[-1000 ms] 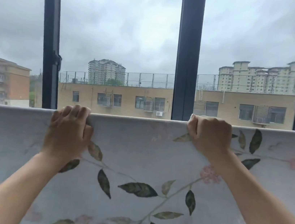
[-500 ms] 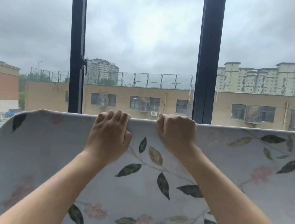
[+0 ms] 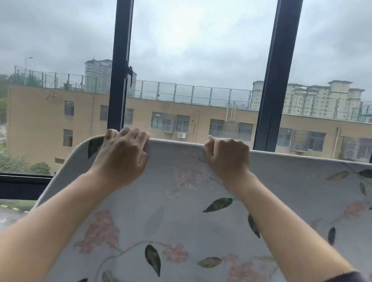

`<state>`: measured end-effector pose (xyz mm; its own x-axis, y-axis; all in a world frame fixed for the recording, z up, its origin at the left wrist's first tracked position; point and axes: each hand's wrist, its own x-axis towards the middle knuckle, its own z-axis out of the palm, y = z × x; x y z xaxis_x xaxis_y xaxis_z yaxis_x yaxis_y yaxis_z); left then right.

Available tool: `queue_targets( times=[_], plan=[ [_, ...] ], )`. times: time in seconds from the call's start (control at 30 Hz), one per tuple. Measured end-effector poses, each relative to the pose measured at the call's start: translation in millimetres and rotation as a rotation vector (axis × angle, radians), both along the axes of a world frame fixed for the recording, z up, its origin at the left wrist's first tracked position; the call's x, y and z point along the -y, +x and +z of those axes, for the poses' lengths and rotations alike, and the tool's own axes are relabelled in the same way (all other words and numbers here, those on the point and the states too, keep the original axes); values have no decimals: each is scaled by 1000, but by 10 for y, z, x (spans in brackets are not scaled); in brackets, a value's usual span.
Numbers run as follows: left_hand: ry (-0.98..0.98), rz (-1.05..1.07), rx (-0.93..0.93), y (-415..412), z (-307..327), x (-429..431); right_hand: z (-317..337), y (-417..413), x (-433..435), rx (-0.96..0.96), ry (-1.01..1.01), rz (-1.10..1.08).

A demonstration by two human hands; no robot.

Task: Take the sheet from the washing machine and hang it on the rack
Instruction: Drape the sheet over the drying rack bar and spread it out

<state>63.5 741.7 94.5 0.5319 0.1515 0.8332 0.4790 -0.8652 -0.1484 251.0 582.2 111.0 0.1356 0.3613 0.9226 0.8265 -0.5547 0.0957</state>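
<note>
A pale grey sheet printed with dark leaves and pink blossoms hangs in front of me, its top fold running level across the view. The bar of the rack under that fold is hidden by the cloth. My left hand grips the top fold close to the sheet's left end, fingers curled over it. My right hand grips the same fold a short way to the right, in a fist. The sheet's left edge curves down from my left hand; its right part runs out of view.
Just behind the sheet stands a large window with dark vertical frames and a handle on the left frame. A dark sill bar crosses at lower left. Buildings and grey sky lie beyond the glass.
The sheet has slid to the right relative to the view, so its left end now shows. Both hands have moved along the top fold towards that left end, still gripping it.
</note>
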Motion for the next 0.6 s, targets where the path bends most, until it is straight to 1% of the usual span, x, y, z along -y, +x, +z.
queue_targets(
  times=[0.07, 0.1, 0.13, 0.2, 0.3, 0.37, 0.43, 0.5, 0.57, 0.6],
  plan=[
    [-19, -133, 15, -116, 21, -117, 13, -300, -376, 27, -53, -4],
    [-59, -193, 52, -185, 34, -178, 25, -416, -477, 15, -61, -10],
    [-111, -226, 111, -284, 35, -258, 23, -518, -560, 7, -50, -7],
    [-211, -233, 217, -504, 8, -442, 21, -702, -670, 56, 0, 28],
    [-332, -303, 243, -749, -48, -626, 61, -1078, -939, 37, -162, 135],
    [-502, -415, 187, -829, -110, -740, 95, -1376, -1153, -1, -200, 214],
    [-708, -510, 87, -936, -275, -908, 73, -1607, -1330, 30, -209, 202],
    [-819, -523, -47, -1096, -558, -1109, 19, -1729, -1481, 96, -254, 94],
    [-893, -469, -194, -1325, -842, -1342, 12, -1848, -1576, 99, -314, -27],
    [-927, -437, -227, -1340, -949, -1404, 46, -1837, -1540, 96, -331, -41]
  ],
)
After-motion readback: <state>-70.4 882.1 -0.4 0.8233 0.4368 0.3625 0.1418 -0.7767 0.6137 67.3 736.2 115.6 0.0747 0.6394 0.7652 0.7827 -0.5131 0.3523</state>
